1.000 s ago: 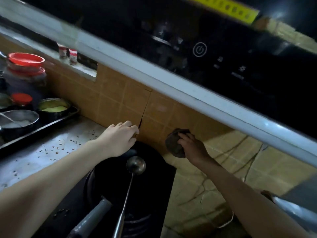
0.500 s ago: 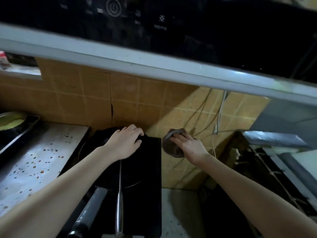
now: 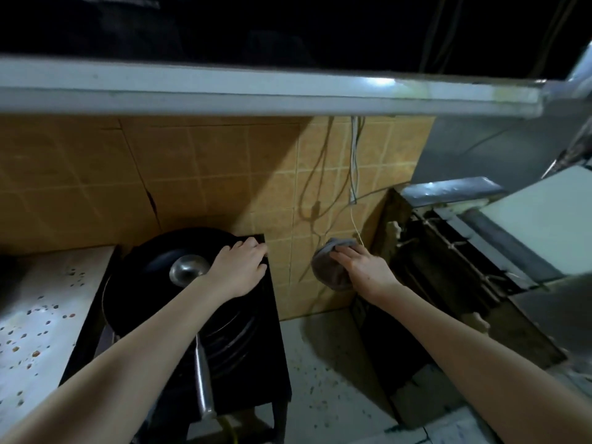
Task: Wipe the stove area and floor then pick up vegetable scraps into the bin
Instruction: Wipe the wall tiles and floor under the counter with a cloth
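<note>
Ahead, left hand [image 3: 240, 270] curled, gripping stove [image 3: 256, 363]
</note>
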### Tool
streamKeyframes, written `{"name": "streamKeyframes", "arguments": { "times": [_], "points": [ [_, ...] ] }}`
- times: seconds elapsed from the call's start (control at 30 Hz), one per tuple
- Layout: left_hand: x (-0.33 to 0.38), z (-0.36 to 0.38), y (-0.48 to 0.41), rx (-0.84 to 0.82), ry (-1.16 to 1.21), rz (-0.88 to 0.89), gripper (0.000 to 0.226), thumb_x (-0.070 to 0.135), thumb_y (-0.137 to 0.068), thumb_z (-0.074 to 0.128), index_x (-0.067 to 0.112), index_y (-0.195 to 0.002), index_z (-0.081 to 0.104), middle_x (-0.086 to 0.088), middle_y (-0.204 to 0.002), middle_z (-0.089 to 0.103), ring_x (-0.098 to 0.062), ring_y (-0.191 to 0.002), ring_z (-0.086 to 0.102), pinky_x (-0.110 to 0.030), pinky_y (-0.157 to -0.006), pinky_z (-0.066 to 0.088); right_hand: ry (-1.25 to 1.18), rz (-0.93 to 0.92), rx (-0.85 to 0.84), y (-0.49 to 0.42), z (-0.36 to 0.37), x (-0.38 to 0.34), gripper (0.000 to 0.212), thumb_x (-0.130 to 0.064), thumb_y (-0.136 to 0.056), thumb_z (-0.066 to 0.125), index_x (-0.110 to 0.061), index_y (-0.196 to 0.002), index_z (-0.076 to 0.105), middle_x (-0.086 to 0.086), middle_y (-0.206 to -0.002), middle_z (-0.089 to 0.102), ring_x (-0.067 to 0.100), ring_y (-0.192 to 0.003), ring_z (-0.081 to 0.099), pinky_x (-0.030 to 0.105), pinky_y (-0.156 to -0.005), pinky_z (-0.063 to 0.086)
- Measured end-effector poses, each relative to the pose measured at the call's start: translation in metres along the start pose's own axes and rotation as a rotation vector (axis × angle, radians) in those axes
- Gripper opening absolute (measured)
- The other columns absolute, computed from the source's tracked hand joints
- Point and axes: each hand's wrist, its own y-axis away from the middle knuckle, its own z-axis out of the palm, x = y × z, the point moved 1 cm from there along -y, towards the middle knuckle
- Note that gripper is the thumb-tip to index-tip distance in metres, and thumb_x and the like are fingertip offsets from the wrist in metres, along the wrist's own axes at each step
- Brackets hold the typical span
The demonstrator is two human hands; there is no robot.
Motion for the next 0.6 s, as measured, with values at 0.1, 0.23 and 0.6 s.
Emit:
{"name": "streamKeyframes", "arguments": {
  "times": [0.1, 0.23, 0.6],
  "points": [
    [0.012, 0.005, -0.004, 0.001, 0.006, 0.012, 0.031, 0.032, -0.100, 0.039, 0.020, -0.128, 0.047, -0.004, -0.133, 0.044, -0.025, -0.117, 0.047, -0.039, -0.095, 0.040, -0.010, 0.031, -0.003, 0.014, 0.000, 0.012, 0.066, -0.019, -0.085, 0.065, -0.023, -0.143, 0.034, -0.001, -0.150, 0.034, 0.027, -0.138, 0.029, 0.039, -0.090, 0.051],
    [0.026, 0.015, -0.008, -0.013, 0.024, 0.015, 0.032, 0.032, -0.100, 0.037, 0.021, -0.129, 0.047, -0.005, -0.132, 0.044, -0.025, -0.115, 0.047, -0.039, -0.094, 0.039, -0.030, 0.052, -0.005, 0.027, 0.008, 0.027, 0.061, -0.018, -0.086, 0.062, -0.024, -0.141, 0.037, -0.002, -0.150, 0.035, 0.026, -0.138, 0.029, 0.037, -0.089, 0.051],
    [0.079, 0.037, -0.030, -0.020, 0.050, -0.136, 0.033, 0.031, -0.099, 0.038, 0.019, -0.130, 0.046, -0.005, -0.132, 0.045, -0.023, -0.116, 0.048, -0.040, -0.097, 0.041, -0.093, -0.013, -0.061, 0.027, 0.033, 0.090, 0.058, -0.014, -0.090, 0.054, -0.026, -0.143, 0.034, -0.002, -0.151, 0.034, 0.026, -0.138, 0.031, 0.039, -0.094, 0.050]
  ]
}}
